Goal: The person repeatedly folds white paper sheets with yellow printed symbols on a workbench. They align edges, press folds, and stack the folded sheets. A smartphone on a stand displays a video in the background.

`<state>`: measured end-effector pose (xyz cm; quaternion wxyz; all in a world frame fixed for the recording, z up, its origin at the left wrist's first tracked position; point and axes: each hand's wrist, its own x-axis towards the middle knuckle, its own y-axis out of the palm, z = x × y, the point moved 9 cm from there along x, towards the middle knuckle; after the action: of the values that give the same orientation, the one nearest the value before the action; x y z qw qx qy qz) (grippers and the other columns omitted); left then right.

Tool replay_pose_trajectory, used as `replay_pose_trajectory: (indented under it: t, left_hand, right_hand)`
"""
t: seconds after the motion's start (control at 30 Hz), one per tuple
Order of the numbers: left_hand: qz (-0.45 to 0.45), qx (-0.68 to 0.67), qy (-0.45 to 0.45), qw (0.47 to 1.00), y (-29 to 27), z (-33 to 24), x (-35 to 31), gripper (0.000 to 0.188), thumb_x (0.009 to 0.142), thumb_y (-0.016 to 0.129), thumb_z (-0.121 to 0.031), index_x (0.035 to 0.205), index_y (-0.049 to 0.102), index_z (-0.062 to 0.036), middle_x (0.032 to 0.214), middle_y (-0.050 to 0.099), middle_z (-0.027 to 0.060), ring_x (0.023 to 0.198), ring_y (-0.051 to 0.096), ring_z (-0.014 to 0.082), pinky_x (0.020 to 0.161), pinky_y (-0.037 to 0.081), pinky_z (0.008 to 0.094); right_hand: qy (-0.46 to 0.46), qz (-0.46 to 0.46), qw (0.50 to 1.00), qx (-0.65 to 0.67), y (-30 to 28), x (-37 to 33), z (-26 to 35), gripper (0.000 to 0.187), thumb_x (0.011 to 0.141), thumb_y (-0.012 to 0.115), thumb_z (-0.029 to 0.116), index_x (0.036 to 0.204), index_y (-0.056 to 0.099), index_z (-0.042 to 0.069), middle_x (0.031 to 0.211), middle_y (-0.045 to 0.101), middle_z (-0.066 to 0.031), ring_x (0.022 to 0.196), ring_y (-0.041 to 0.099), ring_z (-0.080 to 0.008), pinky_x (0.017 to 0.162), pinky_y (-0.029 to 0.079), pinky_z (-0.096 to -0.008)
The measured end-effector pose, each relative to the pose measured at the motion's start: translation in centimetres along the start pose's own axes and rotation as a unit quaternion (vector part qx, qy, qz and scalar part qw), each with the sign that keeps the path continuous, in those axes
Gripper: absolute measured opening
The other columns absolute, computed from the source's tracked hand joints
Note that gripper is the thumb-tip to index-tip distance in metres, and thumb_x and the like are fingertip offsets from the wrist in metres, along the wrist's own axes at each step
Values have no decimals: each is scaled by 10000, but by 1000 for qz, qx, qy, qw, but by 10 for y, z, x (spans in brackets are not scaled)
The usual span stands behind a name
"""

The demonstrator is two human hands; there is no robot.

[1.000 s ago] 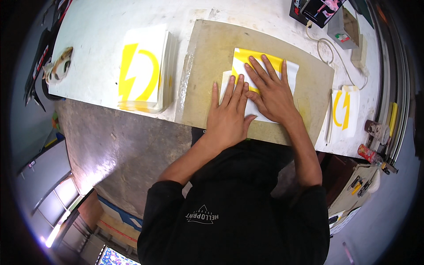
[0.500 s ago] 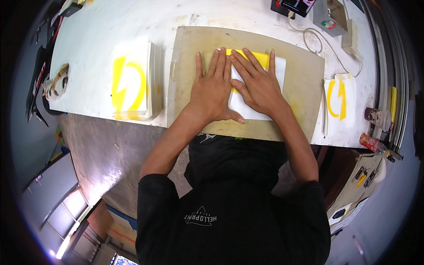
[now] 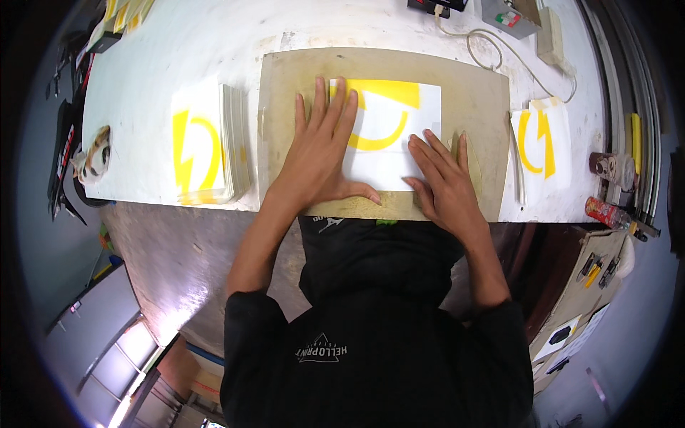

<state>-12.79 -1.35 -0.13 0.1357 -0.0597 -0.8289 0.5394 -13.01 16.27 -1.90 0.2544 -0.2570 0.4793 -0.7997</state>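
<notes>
A white sheet with yellow printed shapes (image 3: 385, 165) lies on a tan board (image 3: 474, 93) at the table's front edge. Flat on the sheet's left side rests my left hand (image 3: 320, 153), fingers spread and thumb near the lower edge. My right hand (image 3: 448, 178) is at the sheet's lower right corner, its fingers stretched out, partly over the sheet and partly over the board. Neither hand grips anything. The left edge of the sheet is partly hidden under my left hand.
A stack of similar printed sheets (image 3: 196, 153) stands to the left, a smaller pile (image 3: 540, 146) to the right. A calico cat (image 3: 95, 155) is at the table's left end. A cable (image 3: 528, 64) curls at the back right, and a red-labelled bottle (image 3: 603, 212) lies by the right edge.
My right hand has slid from the sheet's upper middle down to its lower right corner, uncovering the yellow curve. My left hand stays flat on the left side. The view has shifted slightly.
</notes>
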Motion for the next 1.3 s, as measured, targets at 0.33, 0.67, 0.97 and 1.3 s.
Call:
replay_pose_trajectory:
  t: [0.33,0.67,0.97,1.3]
  left_hand:
    - [-95,-52,-21,994,13,-8,-40,431,811,799,-152,1223,693,-87,1066,665,68,993,600,248,978,408,472]
    - [-98,-42,-11,994,9,-2,-37,252,796,800,-112,1044,749,-110,977,640,66,976,575,268,892,393,426]
    - [-112,-55,-15,992,16,-28,-73,293,810,786,-68,1097,727,-61,1211,695,108,1193,625,325,1037,474,494]
    - [-90,-32,-30,995,26,-35,-92,352,846,774,-83,1187,709,-25,1330,658,134,1306,570,355,1106,438,505]
  right_hand:
    - [-6,-85,995,45,-4,2,0,395,836,755,93,1223,683,58,1108,614,-78,1073,555,-284,1068,365,-515]
    - [-1,-77,995,63,-4,7,-10,200,811,749,30,1005,737,82,1019,627,-87,1022,578,-261,1040,359,-506]
    - [-55,-92,993,54,0,-33,18,233,819,744,9,1050,717,-8,1288,664,-130,1280,586,-335,1094,457,-527]
    - [-48,-67,996,43,7,-47,18,287,872,752,109,1139,722,4,1346,651,-113,1346,544,-333,1140,417,-533]
